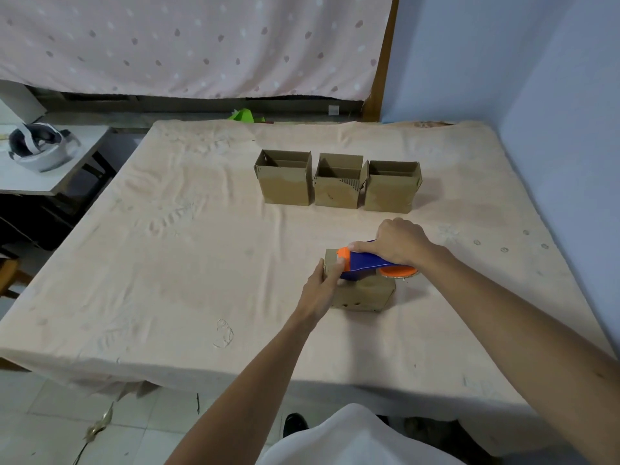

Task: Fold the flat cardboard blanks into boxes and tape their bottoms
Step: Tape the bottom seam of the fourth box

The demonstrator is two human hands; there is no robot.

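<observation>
A small cardboard box (364, 295) lies on the cloth-covered table (201, 263), right of centre, closed side up. My left hand (320, 288) grips its left end, thumb on the top face. My right hand (397, 243) grips a blue and orange tape dispenser (364, 261) that lies across the top of the box, its orange tip toward my left thumb and its tape roll (399, 272) at the right edge. Three folded boxes stand open-topped in a row behind: left box (285, 182), middle box (339, 186), right box (391, 189).
A grey side table at the far left carries a white headset (40, 146). A blue wall (536, 95) borders the table on the right. A dotted pink curtain hangs behind. Something green (246, 115) lies past the far table edge. Scraps litter the floor at lower left.
</observation>
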